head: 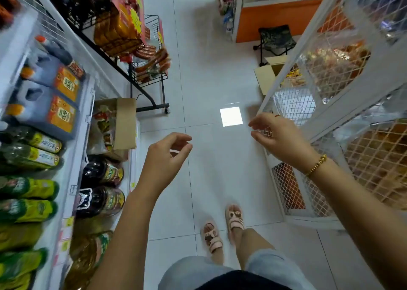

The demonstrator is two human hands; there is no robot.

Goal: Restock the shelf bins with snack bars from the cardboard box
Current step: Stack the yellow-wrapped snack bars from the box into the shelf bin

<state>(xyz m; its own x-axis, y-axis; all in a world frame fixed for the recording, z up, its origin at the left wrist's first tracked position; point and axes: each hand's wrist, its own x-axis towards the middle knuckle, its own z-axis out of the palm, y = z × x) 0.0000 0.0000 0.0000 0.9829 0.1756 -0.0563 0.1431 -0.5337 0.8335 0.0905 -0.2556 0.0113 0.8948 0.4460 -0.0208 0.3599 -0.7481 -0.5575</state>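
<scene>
I stand in a shop aisle looking down at a white tiled floor. My left hand (168,152) hangs over the floor with loosely curled fingers and holds nothing. My right hand (274,133) is also empty, fingers relaxed, close to the lower corner of the white wire-mesh shelf bins (343,122) on the right, which hold orange and yellow packets. An open cardboard box (267,76) sits on the floor further down the aisle, partly hidden behind the mesh frame, with yellow packets showing inside.
White shelves (72,157) on the left carry bottles and jugs, with a second open cardboard box (125,122) of packets on a low shelf. A black wire rack (152,78) with sausages stands ahead left. A small folding stool (275,40) and an orange counter (277,19) lie beyond.
</scene>
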